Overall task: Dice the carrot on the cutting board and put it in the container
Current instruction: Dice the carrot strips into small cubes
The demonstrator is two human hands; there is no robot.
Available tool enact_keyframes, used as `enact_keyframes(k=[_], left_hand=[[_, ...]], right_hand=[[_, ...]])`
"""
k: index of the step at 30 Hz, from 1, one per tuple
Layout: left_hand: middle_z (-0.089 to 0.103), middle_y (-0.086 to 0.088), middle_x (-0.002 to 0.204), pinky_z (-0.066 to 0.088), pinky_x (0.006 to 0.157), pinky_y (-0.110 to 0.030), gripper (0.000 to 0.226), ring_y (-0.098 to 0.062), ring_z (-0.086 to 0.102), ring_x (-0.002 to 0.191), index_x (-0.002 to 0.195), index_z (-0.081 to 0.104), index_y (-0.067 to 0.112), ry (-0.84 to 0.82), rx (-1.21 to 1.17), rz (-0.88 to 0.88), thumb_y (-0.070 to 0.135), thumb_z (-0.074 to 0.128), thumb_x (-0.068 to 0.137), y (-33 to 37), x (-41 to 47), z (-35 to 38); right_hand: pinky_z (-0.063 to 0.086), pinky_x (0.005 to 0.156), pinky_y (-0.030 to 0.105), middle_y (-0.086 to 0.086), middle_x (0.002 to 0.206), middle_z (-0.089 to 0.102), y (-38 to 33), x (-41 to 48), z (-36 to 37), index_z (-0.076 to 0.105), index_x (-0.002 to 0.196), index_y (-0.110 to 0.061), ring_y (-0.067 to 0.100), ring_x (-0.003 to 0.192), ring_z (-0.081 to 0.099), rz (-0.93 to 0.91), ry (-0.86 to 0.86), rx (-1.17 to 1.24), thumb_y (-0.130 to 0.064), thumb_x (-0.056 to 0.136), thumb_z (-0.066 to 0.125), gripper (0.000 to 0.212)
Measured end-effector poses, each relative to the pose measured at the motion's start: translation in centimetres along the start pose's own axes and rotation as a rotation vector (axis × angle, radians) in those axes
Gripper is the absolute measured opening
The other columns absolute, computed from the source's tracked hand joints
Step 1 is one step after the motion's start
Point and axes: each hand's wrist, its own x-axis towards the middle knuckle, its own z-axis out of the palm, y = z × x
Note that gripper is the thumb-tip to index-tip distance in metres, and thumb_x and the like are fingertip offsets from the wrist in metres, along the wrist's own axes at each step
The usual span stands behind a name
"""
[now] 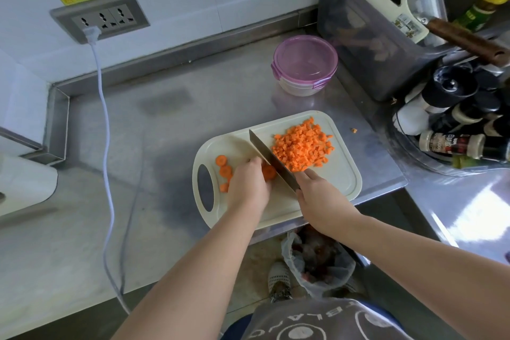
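At the worktop's front edge, our cutting board (342, 174) carried a heap of diced carrot (300, 146) on its far right part and a few carrot rounds (225, 170) near its handle end. Our right hand (320, 199) gripped the knife (269, 157), one finger stretched along the blade. Our left hand (248, 188) curled its fingers over one of the rounds, right against the blade. We judged those fingertips could be nicked if the round slid. A stray cube (353, 130) lay off the board on the worktop, so more might scatter. The container (305, 63) stood well behind, its purple lid on.
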Motion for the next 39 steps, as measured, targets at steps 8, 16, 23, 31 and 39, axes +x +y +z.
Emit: enact_keyframes(k=[8, 16, 23, 31, 39], left_hand=[[0.071, -0.004, 0.097, 0.050, 0.077, -0.028, 0.018, -0.019, 0.065, 0.090, 0.102, 0.070, 0.011, -0.006, -0.288, -0.092, 0.021, 0.065, 0.088, -0.3, -0.4, -0.9], [0.070, 0.000, 0.094, 0.052, 0.080, -0.032, 0.009, -0.018, 0.063, 0.091, 0.093, 0.069, 0.016, -0.067, -0.277, -0.162, 0.023, 0.069, 0.086, -0.1, 0.0, -1.4], [0.060, 0.013, 0.084, 0.042, 0.074, -0.028, 0.007, -0.016, 0.058, 0.092, 0.085, 0.057, 0.022, -0.098, -0.300, -0.223, 0.019, 0.064, 0.087, -0.1, 0.1, -1.4], [0.070, 0.001, 0.094, 0.050, 0.077, -0.032, 0.011, -0.020, 0.063, 0.092, 0.094, 0.068, 0.015, -0.061, -0.285, -0.197, 0.022, 0.065, 0.086, 0.1, -0.2, -1.6], [0.070, -0.002, 0.098, 0.051, 0.079, -0.034, 0.020, -0.023, 0.063, 0.095, 0.100, 0.067, 0.014, -0.075, -0.246, -0.212, 0.026, 0.067, 0.085, 0.0, 0.0, -1.5]], right_hand=[[0.053, 0.081, 0.040, 0.003, 0.117, 0.046, -0.2, 0.1, 0.4, 0.044, 0.128, -0.012, 0.027, 0.094, 0.058, 0.001, -0.009, -0.024, -0.006, 0.097, 0.042, 0.032], [0.052, 0.080, 0.040, 0.005, 0.113, 0.052, 0.1, 0.0, -0.4, 0.042, 0.127, -0.012, 0.027, 0.093, 0.058, -0.023, -0.066, -0.077, -0.011, 0.099, 0.039, 0.028], [0.051, 0.061, 0.040, -0.004, 0.087, 0.038, -1.0, -0.9, -0.9, 0.038, 0.119, -0.015, 0.026, 0.069, 0.055, -0.025, 0.023, -0.208, -0.002, 0.091, 0.042, 0.030], [0.049, 0.061, 0.035, -0.004, 0.092, 0.040, -1.6, -1.2, -0.3, 0.039, 0.125, -0.016, 0.022, 0.068, 0.053, -0.023, -0.001, -0.223, 0.000, 0.089, 0.045, 0.040], [0.049, 0.062, 0.036, 0.000, 0.104, 0.047, -1.8, -1.4, -0.4, 0.039, 0.122, -0.014, 0.023, 0.068, 0.051, -0.043, -0.039, -0.271, 0.002, 0.085, 0.047, 0.041]])
